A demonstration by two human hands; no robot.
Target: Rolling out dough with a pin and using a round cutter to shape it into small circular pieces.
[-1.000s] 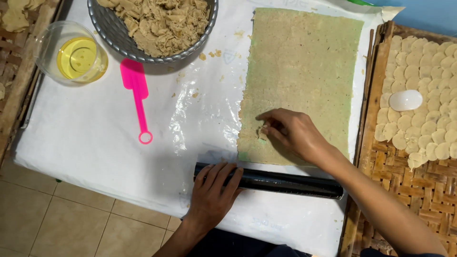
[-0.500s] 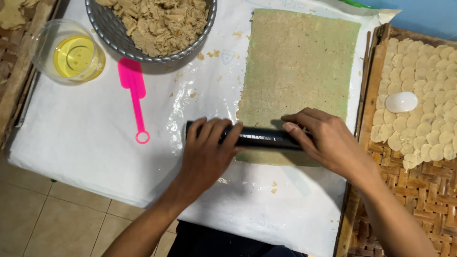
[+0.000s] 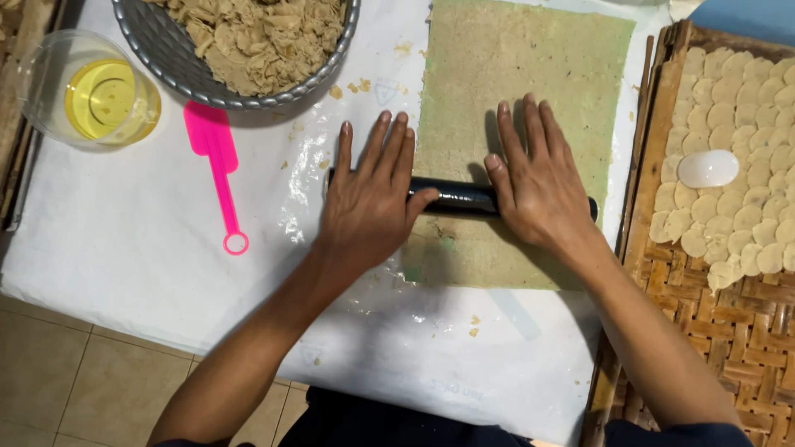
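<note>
Head view: left hand (image 3: pixel 368 207) and right hand (image 3: pixel 538 186) lie flat, fingers released, pressing the black rolling pin (image 3: pixel 460 199) across the greenish dough sheet (image 3: pixel 530 66).

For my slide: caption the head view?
Both hands, left hand and right hand, press a black rolling pin across flattened dough sheet.

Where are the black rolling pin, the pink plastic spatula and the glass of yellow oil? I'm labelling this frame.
black rolling pin (image 3: pixel 455 197): head view, bare middle section.
pink plastic spatula (image 3: pixel 205 132): head view, blade.
glass of yellow oil (image 3: pixel 103 101): head view, oil surface.
</note>
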